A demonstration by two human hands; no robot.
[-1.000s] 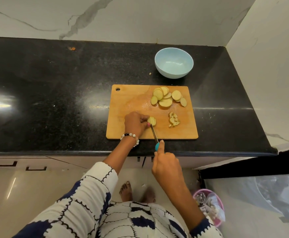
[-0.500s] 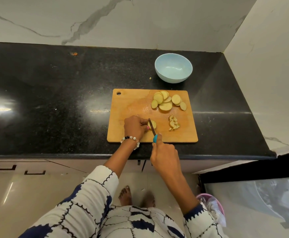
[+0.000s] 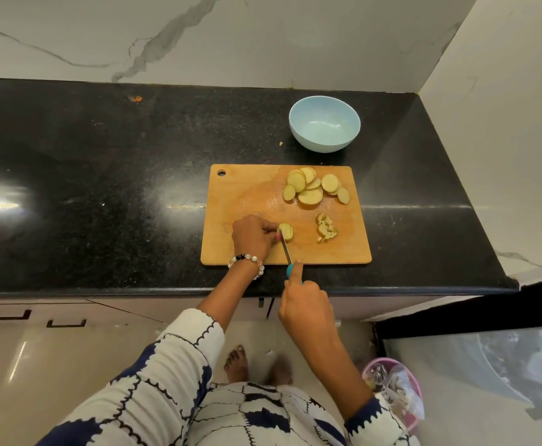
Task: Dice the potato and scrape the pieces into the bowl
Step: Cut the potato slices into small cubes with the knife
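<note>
Drawn back toward the counter edge, the right hand (image 3: 306, 309) grips a blue-handled knife (image 3: 287, 252). Curled left hand (image 3: 253, 235) pins potato slices (image 3: 285, 232) on the cutting board (image 3: 244, 201); bowl (image 3: 324, 128) sits beyond.

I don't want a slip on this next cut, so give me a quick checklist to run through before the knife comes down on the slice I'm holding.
1. Left hand holds the potato slice steady: ok.
2. Left fingertips clear of the knife blade: cannot tell, they sit right beside it.
3. Right hand grips the knife handle, forefinger laid along the top: ok.
4. Cutting board lies flat on the counter: ok.
5. Diced pieces lie apart from the cutting spot: ok.
6. Bowl stands beyond the board, ready for the pieces: ok.
</note>
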